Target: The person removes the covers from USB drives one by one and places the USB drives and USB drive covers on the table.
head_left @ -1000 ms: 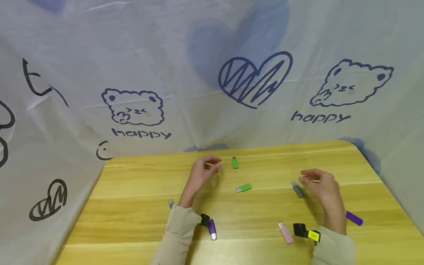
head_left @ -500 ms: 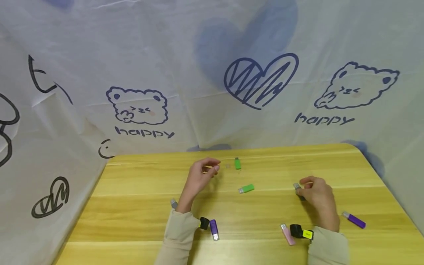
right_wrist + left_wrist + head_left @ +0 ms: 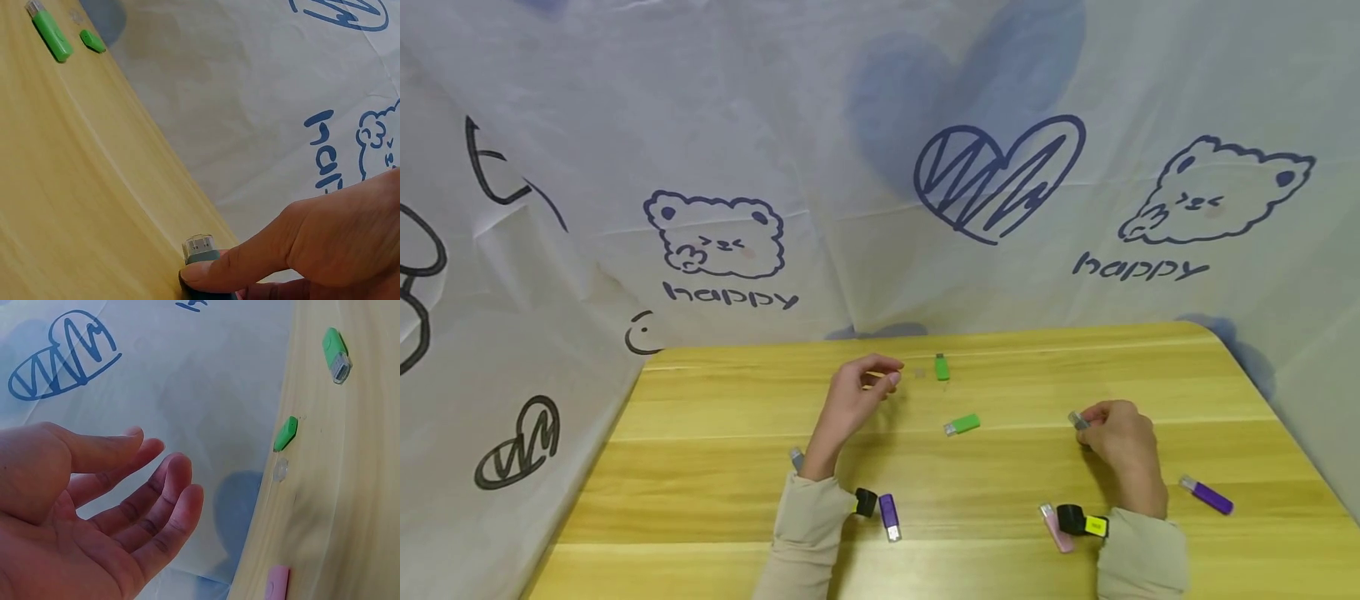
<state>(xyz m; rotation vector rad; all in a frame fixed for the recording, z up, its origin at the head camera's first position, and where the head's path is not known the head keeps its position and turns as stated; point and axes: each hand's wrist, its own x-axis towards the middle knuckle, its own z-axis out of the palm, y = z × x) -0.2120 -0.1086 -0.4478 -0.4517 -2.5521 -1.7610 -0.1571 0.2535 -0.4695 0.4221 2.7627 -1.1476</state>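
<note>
My right hand [image 3: 1123,442] pinches a grey USB stick [image 3: 201,255] between thumb and fingers, a clear cap over its metal plug. Near the table's far side, my left hand [image 3: 856,392] hovers with relaxed, slightly bent fingers and holds nothing. A small clear cap [image 3: 281,470] lies just right of its fingertips, beside a green USB stick [image 3: 942,367]. Closer to me lies another green USB stick [image 3: 962,425], its plug end capped. In the left wrist view a pink USB stick [image 3: 277,584] shows at the bottom edge, partly cut off.
A purple USB stick [image 3: 889,515] lies by the left wrist, and a grey one [image 3: 797,457] is partly behind the left forearm. Beside the right wrist are a pink stick [image 3: 1066,543] and a purple one [image 3: 1210,496]. A printed cloth [image 3: 850,167] hangs behind the table [image 3: 685,500].
My right hand has come down onto the grey USB stick and now pinches it. The left hand stays almost where it was. The head view has shifted slightly.
</note>
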